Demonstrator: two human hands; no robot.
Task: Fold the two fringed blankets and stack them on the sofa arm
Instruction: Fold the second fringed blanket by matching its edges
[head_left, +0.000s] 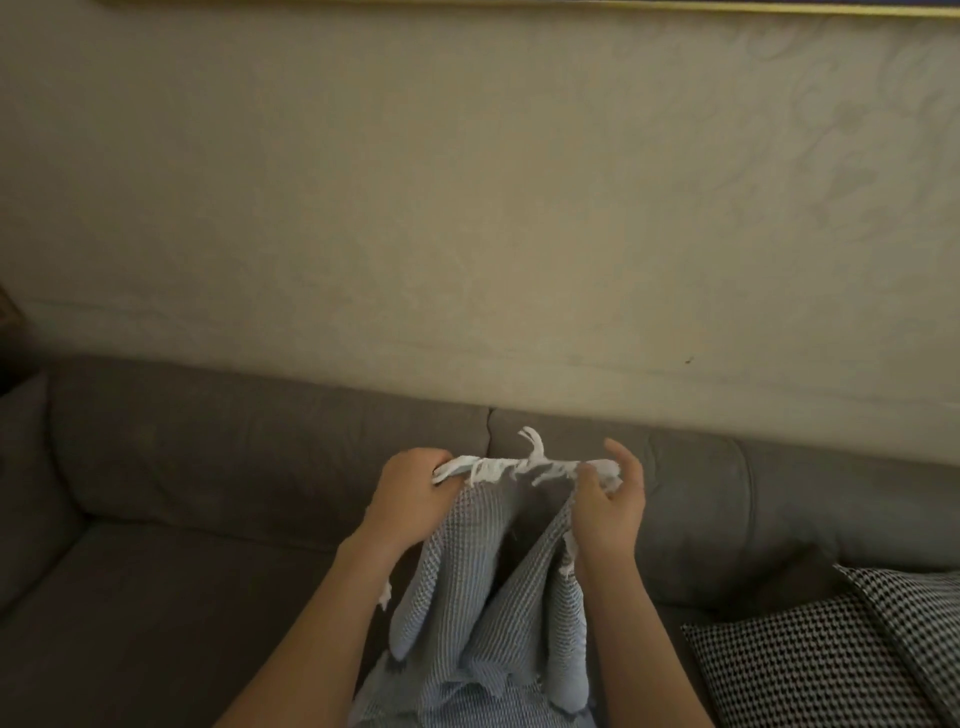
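A grey-blue waffle-weave blanket (483, 618) with a white fringe (524, 465) hangs in front of me above the sofa seat. My left hand (410, 493) grips one end of its fringed top edge. My right hand (610, 499) pinches the other end, index finger lifted. The edge is stretched short between both hands, and the cloth falls in loose folds down to the bottom of the view. I see only this one blanket. The sofa arm (23, 493) is at the far left, dark and partly cut off.
The brown sofa (208, 597) fills the lower half, its back cushions (270, 447) against a beige wall. Two black-and-white patterned cushions (841, 654) lie on the seat at the lower right.
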